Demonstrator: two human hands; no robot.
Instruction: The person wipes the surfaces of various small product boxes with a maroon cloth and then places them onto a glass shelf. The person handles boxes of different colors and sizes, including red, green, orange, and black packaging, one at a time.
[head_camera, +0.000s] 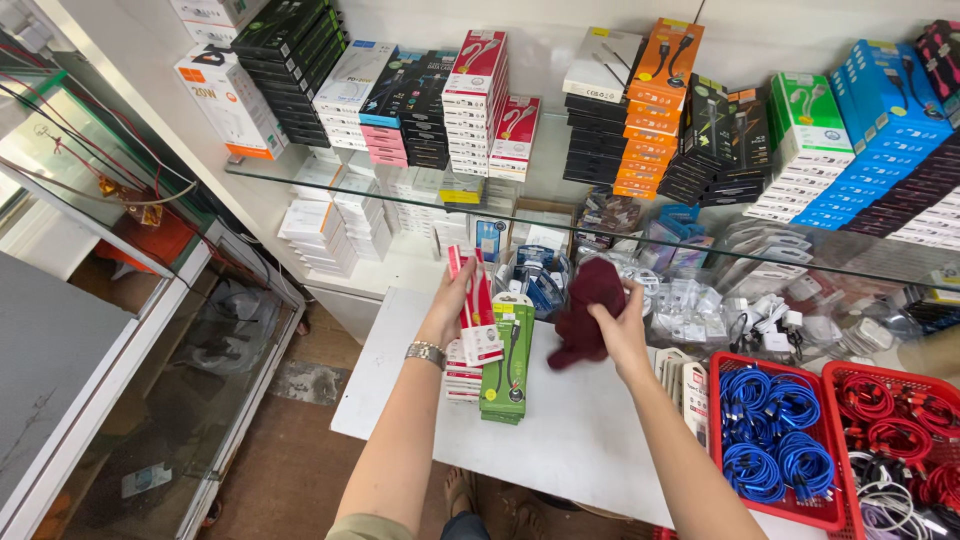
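Left hand (455, 300) lifts a red-and-white cable box (478, 312) above the counter (580, 440), fingers clamped on it; right hand (620, 335) grips a dark red cloth (585, 310) just beside it, fingers closed.

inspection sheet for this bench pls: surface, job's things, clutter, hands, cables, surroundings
Surface: white table, partly bare.
Job's things: red-and-white box; dark red cloth.
Clutter: green boxes stacked on table; bagged accessories behind.
Hands: left hand holds the red-and-white box upright; right hand grips the cloth.
Cables: blue coils in red basket; red coils in second basket.
Surroundings: glass shelf with stacked boxes; glass counter at left.
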